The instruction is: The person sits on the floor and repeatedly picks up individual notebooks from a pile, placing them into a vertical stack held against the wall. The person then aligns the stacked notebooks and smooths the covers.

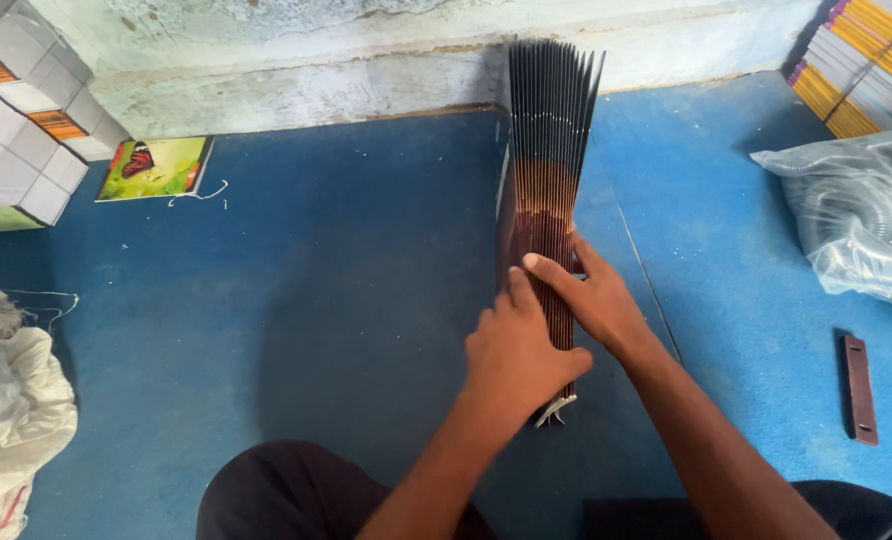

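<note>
A long row of thin dark booklets [546, 160] stands on edge on the blue floor [346, 280], running from near my lap toward the wall, its far end fanned out. My left hand [516, 355] lies on top of the near end of the row, fingers curled over it. My right hand [591, 295] presses against the row's right side, index finger stretched across the top edges. Both hands squeeze the same stack between them.
A green booklet with a butterfly cover [156, 167] lies at the back left beside stacked white boxes [21, 120]. A white sack [11, 410] sits at left. A clear plastic bag [856, 215], a dark flat strip [859, 388] and yellow-edged book stacks [866, 60] are at right.
</note>
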